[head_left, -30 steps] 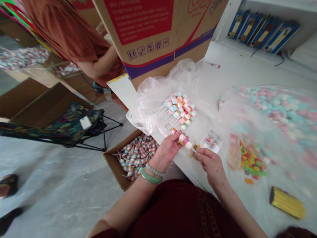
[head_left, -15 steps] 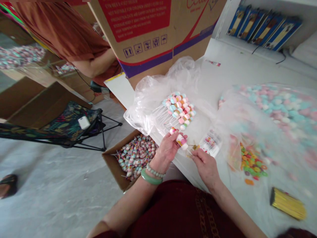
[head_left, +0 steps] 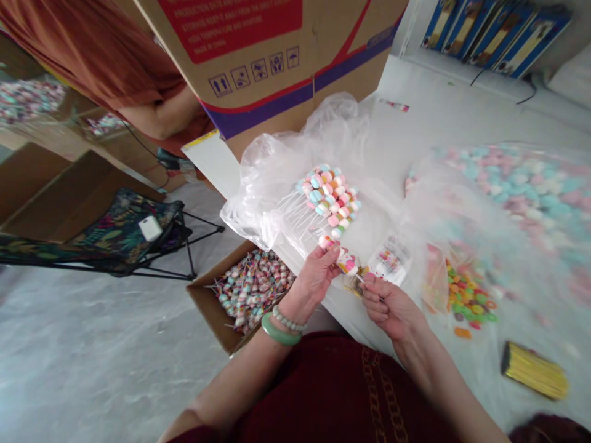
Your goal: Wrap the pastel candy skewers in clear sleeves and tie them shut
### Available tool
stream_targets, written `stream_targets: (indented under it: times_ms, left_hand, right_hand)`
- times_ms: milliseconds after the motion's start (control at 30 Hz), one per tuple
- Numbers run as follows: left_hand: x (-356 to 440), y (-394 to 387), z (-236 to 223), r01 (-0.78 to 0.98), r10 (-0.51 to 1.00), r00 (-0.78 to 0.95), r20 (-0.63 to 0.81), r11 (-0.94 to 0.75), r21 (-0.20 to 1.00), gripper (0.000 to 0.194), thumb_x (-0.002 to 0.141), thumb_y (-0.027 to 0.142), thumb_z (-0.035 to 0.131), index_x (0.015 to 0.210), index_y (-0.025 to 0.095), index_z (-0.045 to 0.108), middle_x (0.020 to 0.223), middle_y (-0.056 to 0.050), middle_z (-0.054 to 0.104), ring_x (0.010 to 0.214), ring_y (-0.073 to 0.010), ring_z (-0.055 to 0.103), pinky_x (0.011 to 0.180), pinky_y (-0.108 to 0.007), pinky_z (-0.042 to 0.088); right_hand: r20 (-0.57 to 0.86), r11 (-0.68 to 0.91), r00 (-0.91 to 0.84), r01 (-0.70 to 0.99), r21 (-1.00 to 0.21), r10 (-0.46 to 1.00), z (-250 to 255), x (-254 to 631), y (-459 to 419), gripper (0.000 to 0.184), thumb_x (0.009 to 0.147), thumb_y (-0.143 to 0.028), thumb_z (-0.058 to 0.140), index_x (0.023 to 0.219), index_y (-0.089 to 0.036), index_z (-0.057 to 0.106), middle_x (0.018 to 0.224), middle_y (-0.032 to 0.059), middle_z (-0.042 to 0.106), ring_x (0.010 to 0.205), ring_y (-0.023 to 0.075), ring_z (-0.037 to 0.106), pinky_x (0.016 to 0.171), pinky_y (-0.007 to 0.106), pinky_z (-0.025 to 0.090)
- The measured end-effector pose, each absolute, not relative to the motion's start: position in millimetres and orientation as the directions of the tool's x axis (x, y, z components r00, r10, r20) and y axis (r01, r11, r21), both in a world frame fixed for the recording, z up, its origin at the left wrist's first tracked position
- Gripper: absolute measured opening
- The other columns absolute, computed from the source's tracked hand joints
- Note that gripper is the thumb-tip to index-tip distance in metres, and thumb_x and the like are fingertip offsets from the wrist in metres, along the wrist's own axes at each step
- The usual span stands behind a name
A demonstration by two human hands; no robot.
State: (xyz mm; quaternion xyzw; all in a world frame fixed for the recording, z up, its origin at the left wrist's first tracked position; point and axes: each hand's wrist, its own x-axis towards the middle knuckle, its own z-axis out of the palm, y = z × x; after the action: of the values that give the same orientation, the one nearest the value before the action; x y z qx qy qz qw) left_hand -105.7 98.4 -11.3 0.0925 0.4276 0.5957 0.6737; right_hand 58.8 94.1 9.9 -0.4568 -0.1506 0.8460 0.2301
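My left hand [head_left: 317, 275] is closed round a marshmallow skewer [head_left: 342, 261] wrapped in a clear sleeve, held just above the table's near edge. My right hand [head_left: 386, 303] pinches the lower end of that skewer's stick, fingers curled tight. Just beyond my hands lies a pile of finished marshmallow skewers [head_left: 330, 198] on a crumpled clear plastic bag [head_left: 277, 169]. A small printed packet [head_left: 388, 261] lies right of the skewer.
A big cardboard carton [head_left: 277, 67] stands behind the bag. Loose marshmallows [head_left: 517, 184] and coloured candies [head_left: 466, 298] lie under plastic at right, gold ties [head_left: 533, 371] near the edge. A floor box [head_left: 244, 289] holds wrapped skewers. A person in orange [head_left: 115, 55] and a folding stool [head_left: 115, 231] are at left.
My hands stayed close together on the skewer; the right hand's fingers curled tighter at the stick end. The view drifted slightly, shifting everything up in the picture.
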Motion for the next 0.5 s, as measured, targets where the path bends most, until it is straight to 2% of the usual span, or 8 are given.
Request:
stream_targets:
  times_ms: [167,267,333,400,433,500]
  left_hand:
    - [-96.7,98.4,-7.3,-0.773,0.874,-0.070,-0.480,0.257,0.580,0.025,0.073,0.028,0.075,0.090,0.015,0.062,0.083,-0.002,0.067,0.072,-0.0138,0.065,0.069,-0.026,0.053]
    - [-100.1,101.2,-5.1,-0.834,0.843,0.016,-0.537,0.308,0.458,0.024,0.080,0.037,0.068,0.087,0.015,0.061,0.080,-0.004,0.067,0.073,-0.0173,0.067,0.072,-0.033,0.055]
    - [-105.1,104.4,-5.4,-0.847,0.824,-0.004,-0.566,0.298,0.440,0.021,0.083,0.034,0.064,0.086,0.014,0.061,0.077,-0.005,0.067,0.070,-0.0170,0.066,0.072,-0.033,0.056]
    - [-109.8,107.5,-6.1,-0.841,0.817,-0.104,-0.567,0.231,0.488,0.013,0.081,0.024,0.066,0.085,0.013,0.061,0.075,-0.004,0.067,0.068,-0.0149,0.066,0.071,-0.030,0.055]
    - [-111.5,108.6,-6.1,-0.832,0.817,-0.150,-0.557,0.200,0.517,0.010,0.079,0.019,0.067,0.084,0.012,0.061,0.075,-0.003,0.067,0.068,-0.0144,0.066,0.071,-0.029,0.055]
    - [-112.8,109.6,-4.4,-0.811,0.822,-0.199,-0.533,0.168,0.561,0.012,0.076,0.016,0.068,0.085,0.012,0.060,0.076,-0.003,0.067,0.068,-0.0150,0.067,0.070,-0.029,0.055]
  right_hand:
    - [-0.625,-0.652,-0.185,-0.184,-0.736,0.758,8.4,41.7,84.9,0.022,0.063,-0.034,0.070,0.068,-0.018,0.055,0.046,-0.0100,0.037,0.037,0.0034,0.017,0.035,0.020,0.008]
    - [-0.514,-0.518,-0.089,-0.025,-0.855,0.853,5.5,40.2,80.7,0.019,0.070,-0.036,0.064,0.069,-0.018,0.058,0.049,-0.0082,0.039,0.041,0.0064,0.026,0.039,0.021,0.017]
    - [-0.400,-0.383,-0.095,0.156,-0.911,0.912,4.2,43.1,78.7,0.017,0.076,-0.035,0.059,0.070,-0.019,0.060,0.053,-0.0057,0.044,0.049,0.0098,0.037,0.046,0.022,0.028]
    - [-0.237,-0.169,-0.136,0.388,-0.906,0.962,3.9,46.4,76.6,0.017,0.081,-0.032,0.054,0.071,-0.021,0.061,0.060,-0.0027,0.053,0.059,0.0136,0.048,0.057,0.025,0.036]
    - [-0.143,-0.041,-0.167,0.503,-0.863,0.976,3.8,47.5,75.3,0.018,0.084,-0.030,0.050,0.073,-0.021,0.061,0.065,-0.0012,0.057,0.064,0.0150,0.052,0.061,0.026,0.037]
    - [0.042,0.204,-0.246,0.683,-0.702,0.968,3.5,48.0,72.5,0.023,0.089,-0.024,0.044,0.075,-0.021,0.061,0.072,0.0017,0.062,0.070,0.0163,0.056,0.065,0.027,0.038]
